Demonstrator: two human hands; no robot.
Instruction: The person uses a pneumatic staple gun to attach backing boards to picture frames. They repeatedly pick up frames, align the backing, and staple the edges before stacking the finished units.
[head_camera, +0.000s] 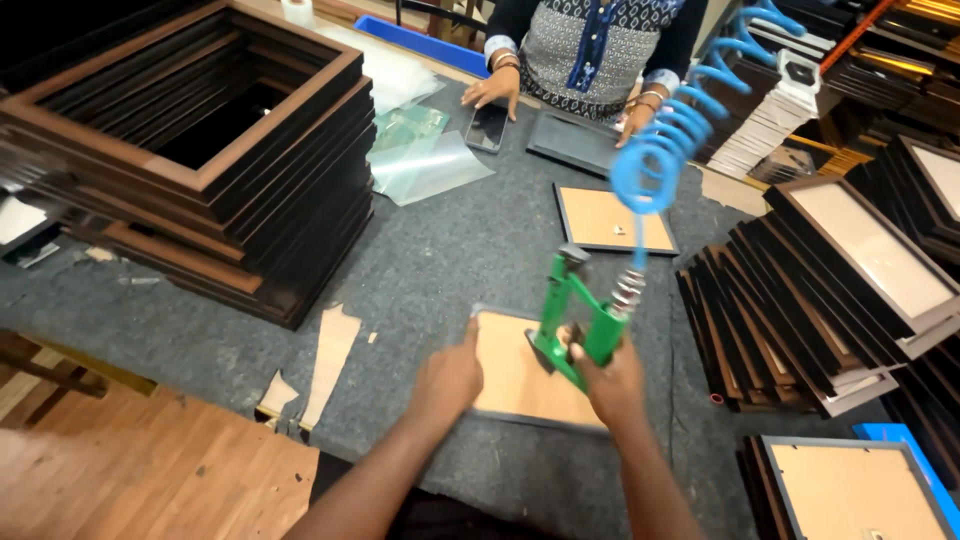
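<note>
Frame (515, 375) lies back-up; left hand (447, 380) flat, pinning its edge, right hand (612, 375) wrapped tight round the green pneumatic gun (572, 318). Frame could skid, fasteners misfire near fingers.

Green pneumatic tacker (575, 320) stands upright on the brown backing of a dark-rimmed frame (515, 385), lying flat, face down.

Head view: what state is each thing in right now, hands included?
Green pneumatic tool: gripped, nose down on the backing board.
Right hand: shut on the tool's handle.
Left hand: flat on the frame's left edge.
Frame: face down, backing up.
Blue coiled hose: attached to the tool, hanging.
Second frame: face down, untouched.
Phone: screen dark, under a co-worker's hand.
</note>
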